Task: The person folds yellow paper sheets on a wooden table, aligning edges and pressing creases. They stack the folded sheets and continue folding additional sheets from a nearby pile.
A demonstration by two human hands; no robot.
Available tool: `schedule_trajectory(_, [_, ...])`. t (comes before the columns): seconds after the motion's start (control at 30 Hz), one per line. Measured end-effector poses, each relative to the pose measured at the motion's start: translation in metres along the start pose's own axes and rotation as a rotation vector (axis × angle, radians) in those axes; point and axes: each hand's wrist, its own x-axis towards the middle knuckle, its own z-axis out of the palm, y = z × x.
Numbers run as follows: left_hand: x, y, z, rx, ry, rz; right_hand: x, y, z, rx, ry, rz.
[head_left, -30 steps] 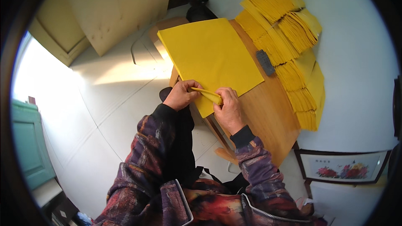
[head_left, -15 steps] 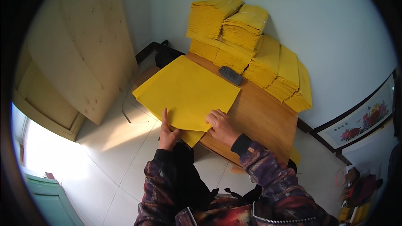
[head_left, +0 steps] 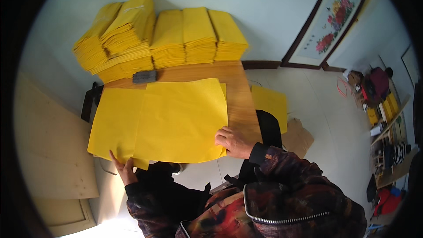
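Observation:
A large yellow sheet (head_left: 180, 119) with a soft, fabric-like look lies across the wooden table (head_left: 241, 101). More yellow material (head_left: 116, 114) shows from under its left side. My right hand (head_left: 233, 142) has its fingers curled round the sheet's near right corner. At the near left edge, my left hand (head_left: 124, 169) touches the lower yellow layer, index finger stretched out and thumb apart. Its other fingers are partly hidden. Behind the sheet sits a small dark grey oblong object (head_left: 144, 77).
Several folded yellow stacks (head_left: 198, 35) line the table's back against the wall. Right of the table are another yellow sheet (head_left: 271, 105) and brown paper (head_left: 297, 139) low down. A framed flower picture (head_left: 328, 22) leans at the far right. Pale board (head_left: 53, 132) stands at left.
The view has turned right. The top sheet has shifted right over the layer beneath, uncovering a wide strip at left. My hands are farther apart; the right still grips the sheet.

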Motion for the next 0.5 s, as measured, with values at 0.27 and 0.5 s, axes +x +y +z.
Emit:
schedule_trajectory(0.27, [0.008,-0.012,-0.009,-0.064,0.045,-0.011,-0.050,0.022,-0.006,0.022,0.217,0.110])
schedule_trajectory(0.5, [0.020,-0.019,-0.022,-0.019,0.132,-0.081,-0.060,0.024,0.000,0.145,0.370,0.195])
